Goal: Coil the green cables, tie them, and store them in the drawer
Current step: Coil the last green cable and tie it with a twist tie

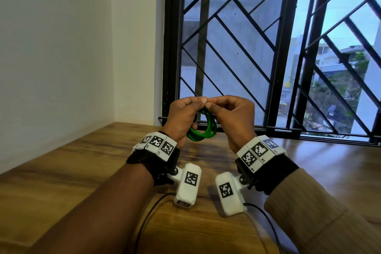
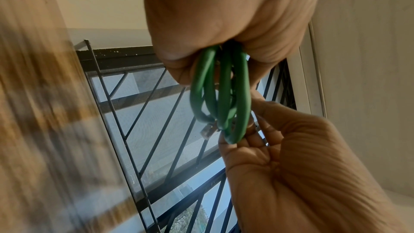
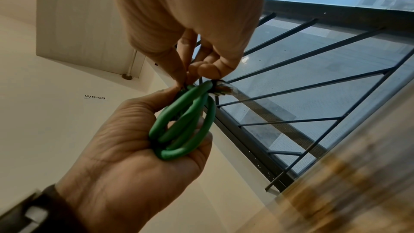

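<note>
Held up above the wooden counter (image 1: 86, 171), in front of the barred window (image 1: 268, 47): a green cable (image 1: 203, 133), wound into a small bundle of several loops. Gripped in the left hand (image 1: 183, 117), fingers curled round one end of the bundle, loops lying across the palm in the right wrist view (image 3: 183, 125). Pinched at the other end by the right hand (image 1: 233, 117), thumb and fingertips (image 3: 208, 68) closed on the top of the loops, just beside a clear plug (image 3: 226, 89) sticking out toward the window. Wrapped round the cable next to that plug: something thin, black and white, too small to identify. Seen again from the left wrist camera: the green loops (image 2: 224, 95) hanging out of the left fist, a small plug (image 2: 207, 130) jutting from their far end, the right hand's fingertips (image 2: 253, 141) touching the bundle there. Both hands close together, knuckles nearly meeting over the coil. Worn on each wrist: a black strap with white marker blocks (image 1: 156, 143), and a white camera housing (image 1: 188, 184) below, thin black wires trailing down over the counter. Stuck on the pale wall in the right wrist view: a small label reading WS-09 (image 3: 95, 97).
</note>
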`<state>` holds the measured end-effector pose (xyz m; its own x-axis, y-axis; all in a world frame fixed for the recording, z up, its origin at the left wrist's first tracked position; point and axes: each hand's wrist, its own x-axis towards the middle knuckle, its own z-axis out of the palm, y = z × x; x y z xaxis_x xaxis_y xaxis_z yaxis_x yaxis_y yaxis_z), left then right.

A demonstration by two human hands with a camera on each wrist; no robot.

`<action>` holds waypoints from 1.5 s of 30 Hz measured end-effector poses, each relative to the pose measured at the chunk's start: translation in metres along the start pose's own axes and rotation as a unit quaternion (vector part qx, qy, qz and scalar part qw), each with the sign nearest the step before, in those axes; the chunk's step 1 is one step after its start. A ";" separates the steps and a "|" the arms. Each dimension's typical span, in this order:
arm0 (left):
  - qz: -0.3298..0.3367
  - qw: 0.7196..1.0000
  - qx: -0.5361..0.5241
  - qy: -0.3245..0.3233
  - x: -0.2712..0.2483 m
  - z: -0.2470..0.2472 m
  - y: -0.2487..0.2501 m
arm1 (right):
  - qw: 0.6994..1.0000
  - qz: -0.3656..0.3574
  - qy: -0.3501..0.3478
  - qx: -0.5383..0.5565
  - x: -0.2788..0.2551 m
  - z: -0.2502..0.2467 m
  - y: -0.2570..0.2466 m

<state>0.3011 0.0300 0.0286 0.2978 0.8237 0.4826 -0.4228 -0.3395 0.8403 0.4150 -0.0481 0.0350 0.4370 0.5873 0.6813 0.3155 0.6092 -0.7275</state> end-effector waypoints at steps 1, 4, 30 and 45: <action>-0.004 1.000 -0.004 -0.002 0.000 0.000 0.000 | 1.000 -0.003 0.001 -0.001 0.000 0.000 0.000; -0.016 1.000 -0.021 -0.008 -0.001 0.000 0.001 | 1.000 -0.011 -0.001 -0.002 0.000 0.000 0.000; -0.046 0.998 0.045 -0.022 -0.007 -0.007 0.011 | 0.995 -0.007 -0.087 -0.054 0.001 -0.010 -0.005; 0.052 0.984 0.138 -0.101 -0.010 -0.014 0.021 | 0.991 0.111 -0.080 -0.004 0.006 -0.013 -0.014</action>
<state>0.2771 0.0212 0.0374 0.4418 0.6805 0.5846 -0.2196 -0.5498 0.8059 0.4242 -0.0606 0.0484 0.3570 0.7844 0.5072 0.2329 0.4511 -0.8615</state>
